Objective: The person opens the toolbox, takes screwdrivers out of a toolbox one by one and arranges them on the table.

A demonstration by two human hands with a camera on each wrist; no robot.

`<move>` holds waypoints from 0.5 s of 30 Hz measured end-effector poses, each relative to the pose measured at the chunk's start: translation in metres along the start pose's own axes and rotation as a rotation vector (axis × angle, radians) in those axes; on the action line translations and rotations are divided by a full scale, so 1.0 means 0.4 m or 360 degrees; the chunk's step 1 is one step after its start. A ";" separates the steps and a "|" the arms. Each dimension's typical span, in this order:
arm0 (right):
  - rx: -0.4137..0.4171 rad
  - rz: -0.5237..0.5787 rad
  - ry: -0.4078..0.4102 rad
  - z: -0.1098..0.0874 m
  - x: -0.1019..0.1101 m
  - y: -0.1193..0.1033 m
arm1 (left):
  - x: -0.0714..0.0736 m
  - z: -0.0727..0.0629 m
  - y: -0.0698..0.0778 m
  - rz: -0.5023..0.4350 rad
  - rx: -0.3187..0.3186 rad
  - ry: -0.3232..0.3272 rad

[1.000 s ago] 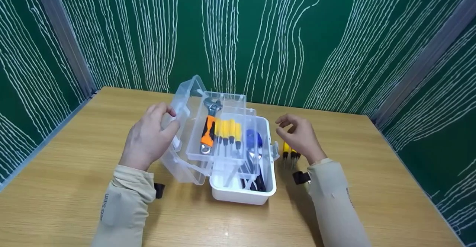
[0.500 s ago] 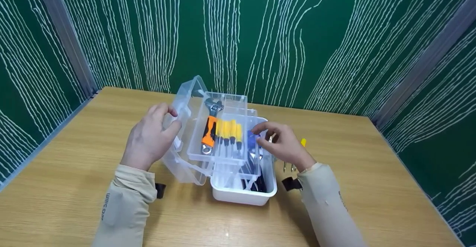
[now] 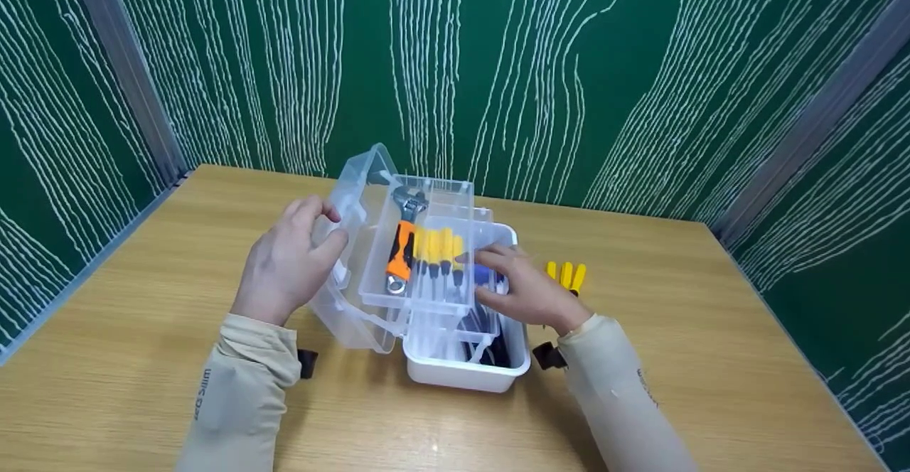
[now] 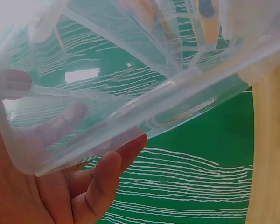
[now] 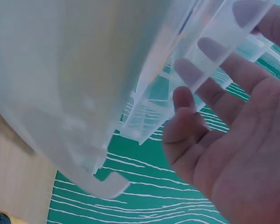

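Observation:
A white toolbox (image 3: 462,378) with a clear lid (image 3: 359,330) stands open, its clear tiered trays (image 3: 370,294) swung out to the left. My left hand (image 3: 281,262) is at the lid's outer side, fingers loosely bent; the left wrist view shows thumb and fingers through the plastic. My right hand (image 3: 530,283) reaches over the box, straight fingers against a clear tray wall (image 5: 224,44). An adjustable wrench (image 3: 402,244) with an orange and black handle and several yellow-handled screwdrivers (image 3: 435,246) lie in the upper tray. Something blue (image 3: 483,274) is partly hidden by my right hand.
More yellow-handled screwdrivers (image 3: 566,273) lie on the wooden table (image 3: 640,358) right of the box. Black-handled tools (image 3: 498,351) sit in the box bottom. A hooked latch (image 5: 109,185) shows in the right wrist view. Green walls (image 3: 355,67) with white lines surround the table.
My right hand has moved left from above the loose screwdrivers to the trays, uncovering the yellow handles on the table. My left hand and the lid have stayed in place.

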State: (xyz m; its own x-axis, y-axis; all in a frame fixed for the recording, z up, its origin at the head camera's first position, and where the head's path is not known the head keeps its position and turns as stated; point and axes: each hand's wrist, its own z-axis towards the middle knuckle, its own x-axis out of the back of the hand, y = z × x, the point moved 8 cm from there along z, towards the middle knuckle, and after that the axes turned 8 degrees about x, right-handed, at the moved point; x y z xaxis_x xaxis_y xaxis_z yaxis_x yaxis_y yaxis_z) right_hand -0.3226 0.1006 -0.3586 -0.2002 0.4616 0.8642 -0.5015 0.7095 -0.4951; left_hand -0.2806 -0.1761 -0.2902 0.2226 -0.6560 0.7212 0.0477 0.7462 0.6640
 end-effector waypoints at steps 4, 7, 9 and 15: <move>-0.0059 -0.0023 -0.0105 -0.002 -0.016 0.008 | -0.002 0.000 -0.001 -0.0002 0.0017 -0.0017; -0.0050 -0.0043 -0.0088 -0.002 -0.013 0.007 | -0.003 0.000 0.000 -0.0004 0.0024 -0.0023; -0.0022 -0.0065 -0.0049 -0.001 -0.008 0.003 | -0.002 0.000 0.000 -0.0006 0.0027 -0.0025; -0.0015 -0.0089 -0.0048 0.002 -0.010 0.004 | -0.003 0.001 -0.002 -0.0010 0.0032 -0.0033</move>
State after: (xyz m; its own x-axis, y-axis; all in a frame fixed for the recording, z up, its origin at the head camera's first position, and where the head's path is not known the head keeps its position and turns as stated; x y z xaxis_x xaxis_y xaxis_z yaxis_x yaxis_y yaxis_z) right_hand -0.3232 0.0993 -0.3628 -0.1975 0.4051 0.8927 -0.5046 0.7387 -0.4468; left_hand -0.2812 -0.1758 -0.2915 0.2021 -0.6633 0.7206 0.0295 0.7395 0.6725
